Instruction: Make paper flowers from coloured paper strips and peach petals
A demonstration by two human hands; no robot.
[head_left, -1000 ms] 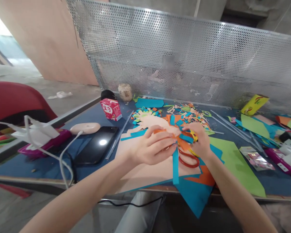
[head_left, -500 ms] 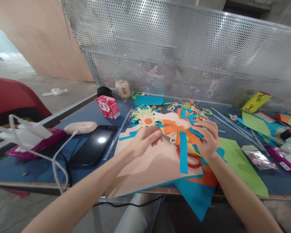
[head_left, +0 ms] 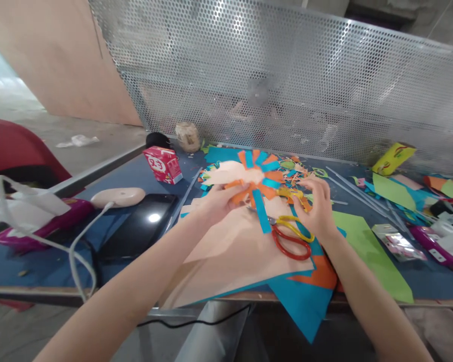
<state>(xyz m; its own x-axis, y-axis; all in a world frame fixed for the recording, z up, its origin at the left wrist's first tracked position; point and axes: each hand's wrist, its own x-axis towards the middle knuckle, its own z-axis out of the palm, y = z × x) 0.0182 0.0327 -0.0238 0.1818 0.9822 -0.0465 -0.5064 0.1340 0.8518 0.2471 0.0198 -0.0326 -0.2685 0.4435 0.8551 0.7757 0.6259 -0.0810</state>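
Observation:
A paper flower (head_left: pixel 259 182) made of orange and blue strips around a pale centre is held just above the table. My left hand (head_left: pixel 217 201) is closed on its left side, fingers pinching an orange strip. My right hand (head_left: pixel 314 208) is closed near the flower's right side, fingers curled on a yellow-orange bit of paper. Scissors (head_left: pixel 291 237) with a red and a yellow handle lie on the pale peach sheet (head_left: pixel 230 251) just below the flower, between my hands.
Blue (head_left: pixel 305 301), orange and green (head_left: pixel 366 251) sheets and paper scraps cover the blue table (head_left: pixel 41 261). A black phone (head_left: pixel 139 226), a pink charger with white cable (head_left: pixel 117 197), a red carton (head_left: pixel 163 164), a yellow box (head_left: pixel 394 157) and a perforated metal screen (head_left: pixel 287 85) stand around.
The flower has moved up and away from me and turned. My left hand has come back onto its left edge. The scissors now lie uncovered below it.

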